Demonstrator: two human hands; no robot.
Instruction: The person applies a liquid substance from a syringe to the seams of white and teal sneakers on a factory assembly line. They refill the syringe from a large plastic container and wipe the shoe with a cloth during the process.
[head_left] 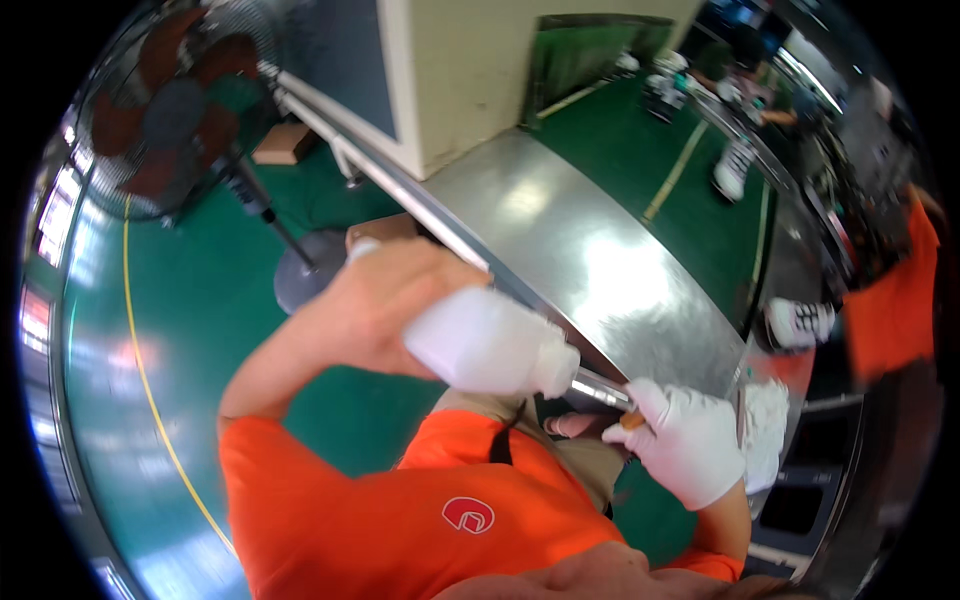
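Observation:
My bare left hand (385, 295) is closed round a white plastic bottle (480, 345), which lies tilted on its side with its neck towards my right hand. In a white glove, my right hand (690, 445) grips a tool with an orange-brown handle (632, 420) and a flat shiny metal part (600, 388). That metal part reaches to the bottle's mouth; whether its end goes inside, I cannot tell. Both hands are in front of my body, near the edge of a bare-metal worktable (530, 190).
A large standing fan (175, 115) is at the far left, with a cardboard box (284, 144) behind it. Black-and-white sneakers (735, 168) stand to the right. At the right edge is another person's orange sleeve (895, 295). White cloth (765, 435) lies beyond my right hand.

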